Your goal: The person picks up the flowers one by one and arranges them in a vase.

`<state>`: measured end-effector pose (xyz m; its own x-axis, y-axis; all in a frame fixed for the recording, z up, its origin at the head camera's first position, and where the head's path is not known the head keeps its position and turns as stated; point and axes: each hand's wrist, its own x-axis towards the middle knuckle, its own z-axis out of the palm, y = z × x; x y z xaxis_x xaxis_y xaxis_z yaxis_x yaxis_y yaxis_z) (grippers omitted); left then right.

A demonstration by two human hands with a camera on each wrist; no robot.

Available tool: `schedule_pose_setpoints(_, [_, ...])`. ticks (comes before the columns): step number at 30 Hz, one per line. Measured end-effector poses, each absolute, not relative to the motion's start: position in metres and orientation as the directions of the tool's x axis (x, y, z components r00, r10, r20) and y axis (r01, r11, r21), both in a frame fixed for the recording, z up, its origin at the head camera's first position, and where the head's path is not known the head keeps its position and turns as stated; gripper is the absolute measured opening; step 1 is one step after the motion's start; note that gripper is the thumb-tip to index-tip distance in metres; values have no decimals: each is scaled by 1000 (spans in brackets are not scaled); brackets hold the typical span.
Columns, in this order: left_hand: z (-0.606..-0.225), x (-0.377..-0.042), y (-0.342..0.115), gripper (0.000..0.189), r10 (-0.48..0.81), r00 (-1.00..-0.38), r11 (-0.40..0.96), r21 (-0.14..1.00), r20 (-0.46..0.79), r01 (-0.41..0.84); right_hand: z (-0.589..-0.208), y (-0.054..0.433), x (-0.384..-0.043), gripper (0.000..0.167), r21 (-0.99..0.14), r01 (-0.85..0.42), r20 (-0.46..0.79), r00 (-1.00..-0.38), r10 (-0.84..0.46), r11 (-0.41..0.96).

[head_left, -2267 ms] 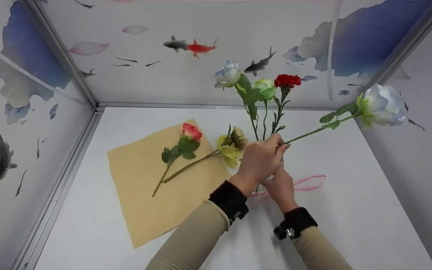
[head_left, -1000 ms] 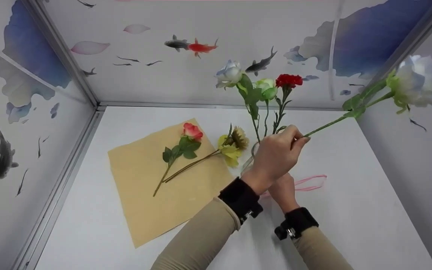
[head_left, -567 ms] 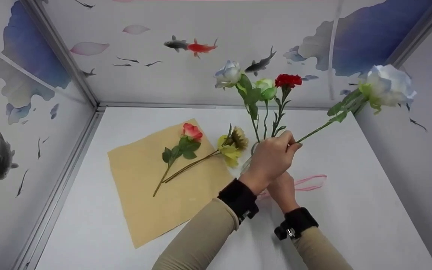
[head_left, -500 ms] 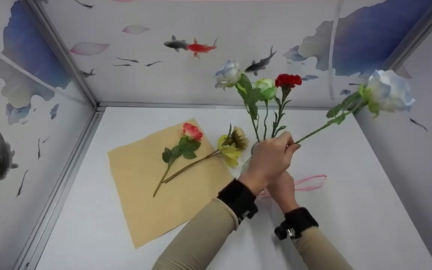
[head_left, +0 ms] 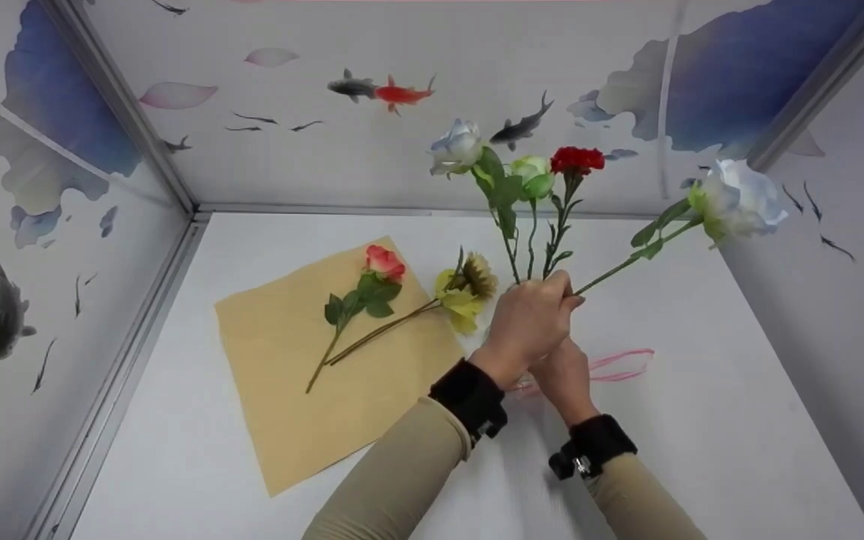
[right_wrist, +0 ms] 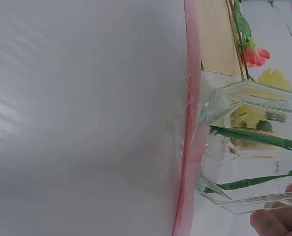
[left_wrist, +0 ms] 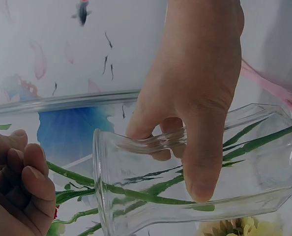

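My left hand (head_left: 531, 321) pinches the green stem of a white rose (head_left: 743, 199), which leans far to the right. In the left wrist view its curled fingers (left_wrist: 35, 174) are just outside the mouth of a clear glass vase (left_wrist: 254, 182), and the cut stem end (left_wrist: 202, 207) lies inside the glass. My right hand (head_left: 563, 375) grips the vase round its neck, thumb on the near side. In the vase stand a second white rose (head_left: 456, 148), a pale green flower (head_left: 533, 178) and a red carnation (head_left: 577, 160). Both hands mostly hide the vase in the head view.
Left of the vase, a sheet of brown paper (head_left: 282, 420) lies on the white table (head_left: 709, 457). On it rest a pink rose (head_left: 385, 262) and a yellow flower with long brown stems (head_left: 462, 304). Pink ribbon (head_left: 631, 365) runs beside the vase base. Printed panels enclose the table.
Over the last second my left hand and the white rose have come down and to the left, toward the vase. The right hand keeps its hold on the vase.
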<state>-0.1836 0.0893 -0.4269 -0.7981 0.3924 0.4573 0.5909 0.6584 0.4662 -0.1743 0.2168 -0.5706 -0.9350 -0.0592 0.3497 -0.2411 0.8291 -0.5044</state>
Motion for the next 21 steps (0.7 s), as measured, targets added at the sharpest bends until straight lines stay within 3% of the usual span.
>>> schedule_pose_setpoints(8, [-434,-185,87,20,378,-833,712,448,405,541,-567,217,-174,79,-652,-155,246,-969,14,742])
schedule_pose_setpoints(21, [-443,-190,86,21,316,-893,774,457,322,438,-566,218,-175,81,-687,-138,230,-973,33,714])
